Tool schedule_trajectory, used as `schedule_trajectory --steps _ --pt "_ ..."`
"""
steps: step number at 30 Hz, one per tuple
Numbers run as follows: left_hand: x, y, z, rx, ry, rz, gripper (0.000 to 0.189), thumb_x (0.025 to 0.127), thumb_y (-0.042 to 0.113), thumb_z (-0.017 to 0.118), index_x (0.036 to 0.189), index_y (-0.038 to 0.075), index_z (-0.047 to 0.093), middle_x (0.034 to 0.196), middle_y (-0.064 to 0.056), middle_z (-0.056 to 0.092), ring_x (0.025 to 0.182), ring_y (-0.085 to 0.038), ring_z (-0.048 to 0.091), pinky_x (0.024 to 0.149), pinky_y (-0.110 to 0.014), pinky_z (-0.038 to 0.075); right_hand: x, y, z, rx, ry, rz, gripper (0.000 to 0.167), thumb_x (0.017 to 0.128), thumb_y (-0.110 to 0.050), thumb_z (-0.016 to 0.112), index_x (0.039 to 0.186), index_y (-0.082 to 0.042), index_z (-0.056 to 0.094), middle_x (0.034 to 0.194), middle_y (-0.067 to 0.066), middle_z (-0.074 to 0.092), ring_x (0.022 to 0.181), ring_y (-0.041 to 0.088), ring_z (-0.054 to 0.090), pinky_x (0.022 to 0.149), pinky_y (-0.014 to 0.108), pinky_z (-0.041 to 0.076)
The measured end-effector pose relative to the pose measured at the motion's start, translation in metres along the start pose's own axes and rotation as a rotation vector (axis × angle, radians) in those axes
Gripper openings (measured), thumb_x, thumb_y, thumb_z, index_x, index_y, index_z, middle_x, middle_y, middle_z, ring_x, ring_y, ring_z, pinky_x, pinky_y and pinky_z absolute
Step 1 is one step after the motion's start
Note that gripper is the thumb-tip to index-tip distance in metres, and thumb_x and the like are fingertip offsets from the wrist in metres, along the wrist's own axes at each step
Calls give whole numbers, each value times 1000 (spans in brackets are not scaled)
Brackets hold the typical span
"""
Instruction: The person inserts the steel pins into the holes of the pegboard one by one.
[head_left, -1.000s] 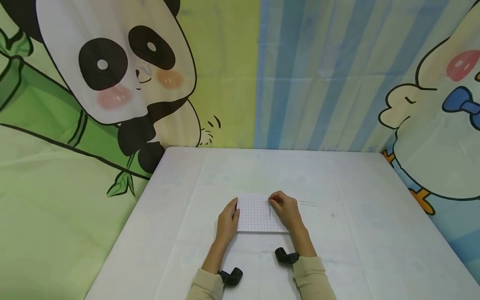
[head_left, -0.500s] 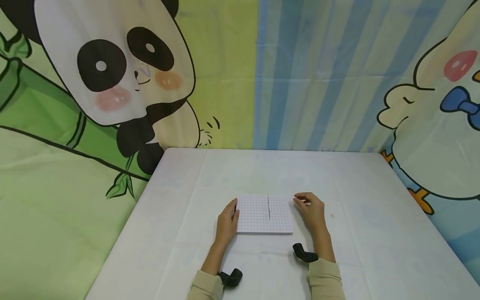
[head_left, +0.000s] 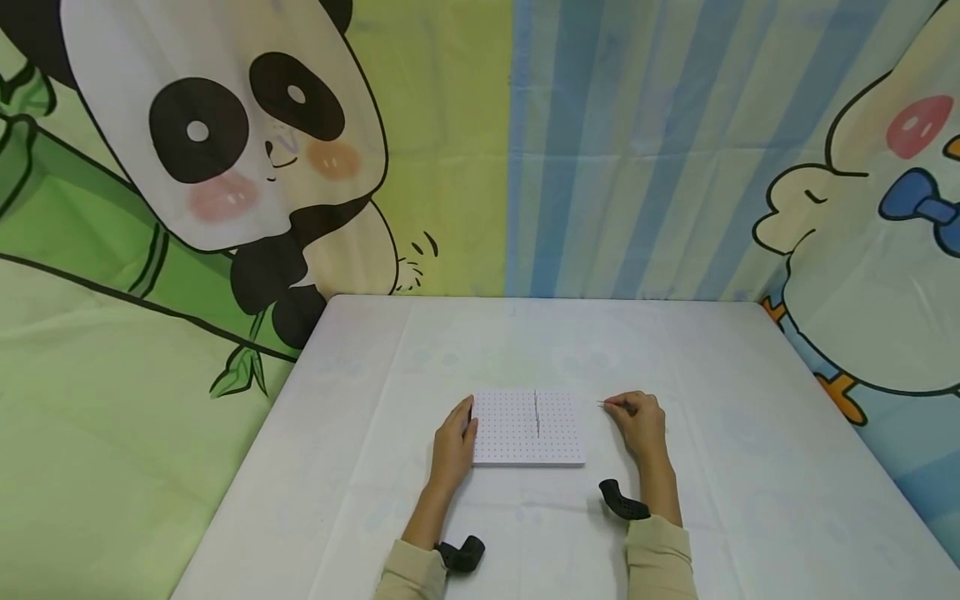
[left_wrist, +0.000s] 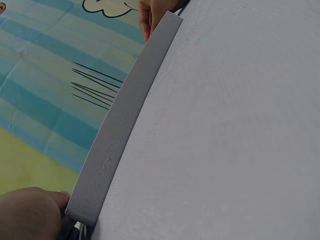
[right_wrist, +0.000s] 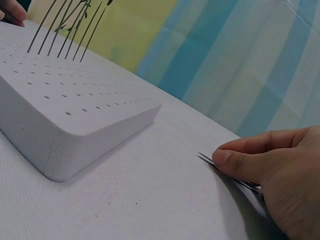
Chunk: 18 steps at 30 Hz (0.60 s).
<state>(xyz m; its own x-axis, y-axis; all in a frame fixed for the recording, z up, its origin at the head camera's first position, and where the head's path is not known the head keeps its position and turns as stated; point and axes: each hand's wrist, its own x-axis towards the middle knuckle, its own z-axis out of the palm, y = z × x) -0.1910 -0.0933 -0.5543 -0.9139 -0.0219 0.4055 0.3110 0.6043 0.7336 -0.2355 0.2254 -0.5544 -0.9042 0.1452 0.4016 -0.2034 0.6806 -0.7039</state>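
Observation:
A white pegboard [head_left: 510, 450], a thick block with rows of small holes, lies on the table. Several thin dark metal rods [right_wrist: 70, 37] stand upright in its holes, in one line. At the board's left edge my left hand [head_left: 453, 446] grips the side; its thumb shows beside the corner in the left wrist view. To the right of the board, my right hand [head_left: 639, 427] pinches two thin rods [right_wrist: 205, 159] between thumb and index finger, low over the table. Their tips point toward the board, and the palm hides part of their length.
The white table [head_left: 750, 467] extends around the board on every side. Behind it hangs a cloth backdrop [head_left: 435, 150] with a panda and blue stripes. Black wrist cameras [head_left: 462, 554] are worn on both wrists.
My right hand has let go of a rod standing in the board and moved right to the two rods lying on the table, which it now pinches. My left hand keeps its place.

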Motion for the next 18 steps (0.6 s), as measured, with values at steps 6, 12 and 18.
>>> schedule_trajectory --steps 6,12,18 --pt "-1 1 -1 2 4 3 41 92 4 55 131 -4 47 132 -18 49 124 -28 44 104 -37 36 1 3 0 -24 -12 -28 6 74 -9 76 77 -5 73 80 11 64 71 23 46 62 33 35" --pt "-1 0 0 7 13 6 41 91 3 55 131 -4 47 132 -17 50 123 -27 45 104 -37 36 3 3 -1 -30 -50 -10 6 76 -9 75 78 -4 73 81 11 63 74 24 47 63 34 36" --pt "-1 -1 1 18 8 2 41 92 4 55 131 -4 48 132 -17 50 123 -26 45 103 -36 37 -1 -2 0 -25 -68 -8 8 78 -10 73 80 -3 72 82 10 63 77 25 48 66 35 38"
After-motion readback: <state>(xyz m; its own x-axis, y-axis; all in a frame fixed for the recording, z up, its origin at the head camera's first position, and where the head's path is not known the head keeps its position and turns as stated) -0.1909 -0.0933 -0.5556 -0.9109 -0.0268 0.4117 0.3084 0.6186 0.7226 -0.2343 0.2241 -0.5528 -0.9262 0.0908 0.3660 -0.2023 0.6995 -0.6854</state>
